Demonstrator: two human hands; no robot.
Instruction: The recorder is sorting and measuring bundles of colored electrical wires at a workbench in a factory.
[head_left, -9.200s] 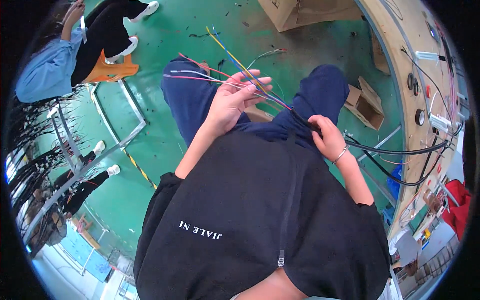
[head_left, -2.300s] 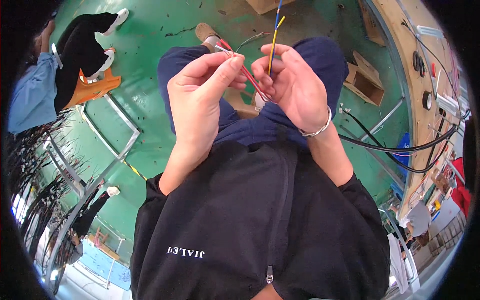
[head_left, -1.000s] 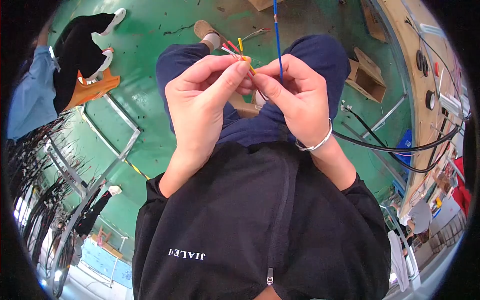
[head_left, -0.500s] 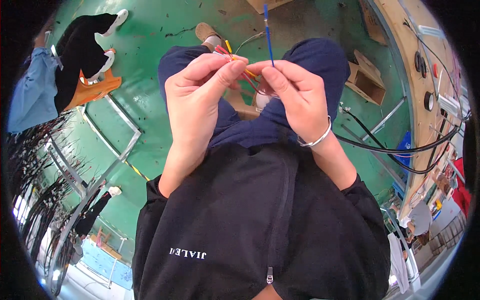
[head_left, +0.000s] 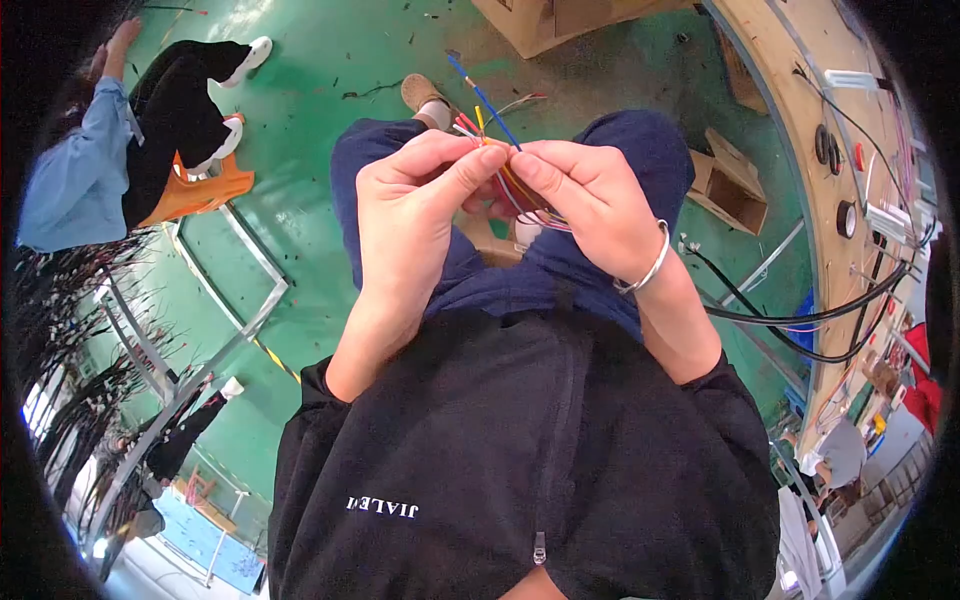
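My left hand (head_left: pixel 415 200) pinches a small bundle of thin wires, with red, white and yellow ends (head_left: pixel 470 124) poking up past the fingertips. Between the thumb and index finger of my right hand (head_left: pixel 590 205) is a blue wire (head_left: pixel 492 110), its upper part slanting up and left. A pale band shows partway along the blue wire. The fingertips of both hands are almost touching. Several loose wires (head_left: pixel 535 208) in red, white and yellow hang in a loop below them, partly hidden by the fingers.
A wooden bench (head_left: pixel 800 120) curves along the right, with tape rolls (head_left: pixel 846 218) and black cables (head_left: pixel 800 322) on or beside it. An opened cardboard box (head_left: pixel 732 185) stands on the green floor. At left, a person in a blue top (head_left: pixel 75 190) is near an orange stool (head_left: pixel 205 190) and metal frame (head_left: pixel 255 320).
My right hand has come closer to my left. The blue wire, upright before, now leans left beside the bundle. More loose wire shows below the hands.
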